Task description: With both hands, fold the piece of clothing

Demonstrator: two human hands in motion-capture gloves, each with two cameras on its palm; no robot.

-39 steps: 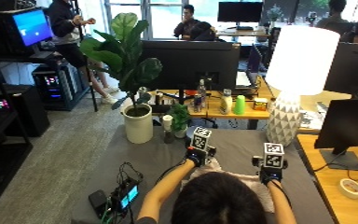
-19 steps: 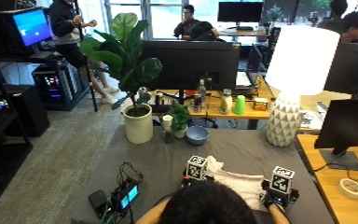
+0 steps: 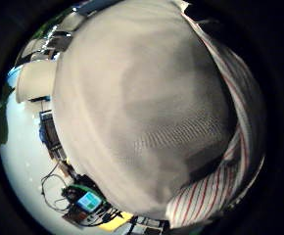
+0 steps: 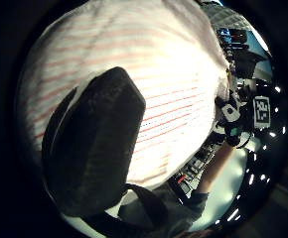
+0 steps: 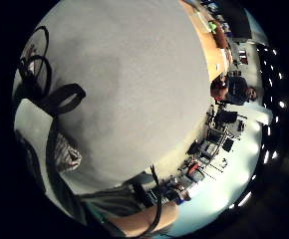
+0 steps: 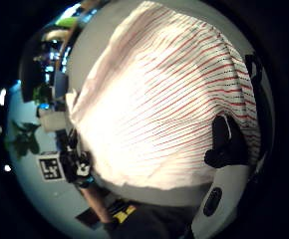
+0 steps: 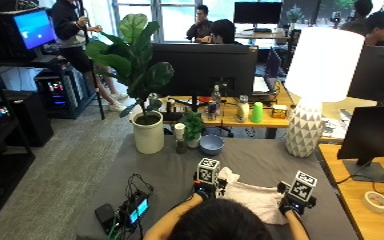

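A white garment with thin red stripes (image 7: 253,198) lies bunched on the grey table (image 7: 172,170), close to the person's head at the near edge. My left hand (image 7: 204,190) holds its left end. In the left thumb side palm view the thumb (image 4: 94,148) lies curled over the striped cloth (image 4: 174,89). My right hand (image 7: 290,204) is at the garment's right end, and its thumb tip (image 6: 226,142) pinches the striped cloth (image 6: 154,109) near an edge. Bare table (image 5: 129,79) fills the right little finger side palm view, with a bit of cloth (image 5: 67,155) at one side.
Behind the garment stand a blue bowl (image 7: 211,144), a small potted plant (image 7: 192,127), a large plant in a white pot (image 7: 147,132) and a white lamp (image 7: 306,125). A small screen device with cables (image 7: 131,210) lies at the near left. A monitor (image 7: 372,135) stands at the right.
Over the last second both hands came back toward the person, drawing the garment with them. In the last half second they hardly moved.
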